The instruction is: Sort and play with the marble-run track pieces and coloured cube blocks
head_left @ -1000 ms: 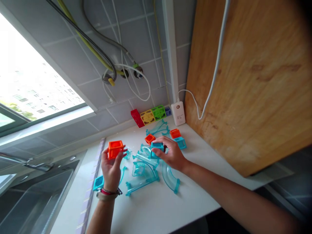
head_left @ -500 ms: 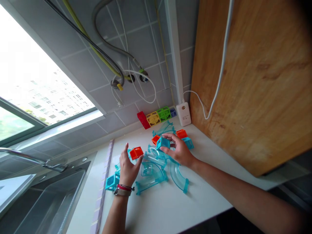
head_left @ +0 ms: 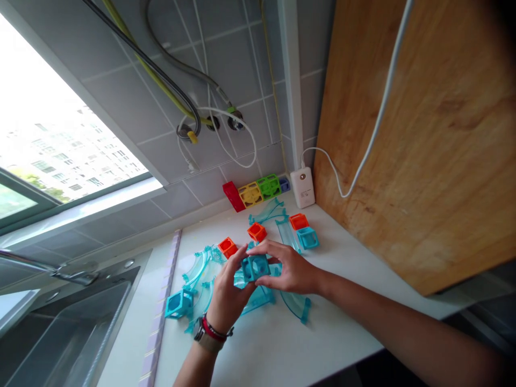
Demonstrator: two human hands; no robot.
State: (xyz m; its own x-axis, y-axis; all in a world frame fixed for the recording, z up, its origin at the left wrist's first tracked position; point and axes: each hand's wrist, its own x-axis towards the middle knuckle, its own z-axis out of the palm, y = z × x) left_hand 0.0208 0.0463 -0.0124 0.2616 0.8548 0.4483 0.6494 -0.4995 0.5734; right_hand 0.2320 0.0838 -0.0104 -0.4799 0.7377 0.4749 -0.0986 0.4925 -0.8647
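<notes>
A blue cube block (head_left: 255,267) is held over the counter between both hands. My right hand (head_left: 288,266) grips it from the right, thumb below and fingers above. My left hand (head_left: 229,290) closes on its left side, with thumb and fingertips at the block. Beneath the hands lie translucent blue track pieces (head_left: 258,301), partly hidden. An orange cube (head_left: 228,247) sits just behind my left hand, and another orange cube (head_left: 257,232) behind the held block. A curved blue track (head_left: 296,305) lies below my right wrist.
Red (head_left: 234,196), yellow (head_left: 250,194) and green (head_left: 270,186) blocks line the wall. A white adapter (head_left: 302,187) with a cable stands in the corner. Orange (head_left: 299,221) and blue (head_left: 308,237) cubes sit right; another blue cube (head_left: 177,304) is left. The sink (head_left: 108,301) is far left.
My left hand has left the orange cube and moved right to the blue block. My right hand has brought that block left and down. The view has shifted slightly.
</notes>
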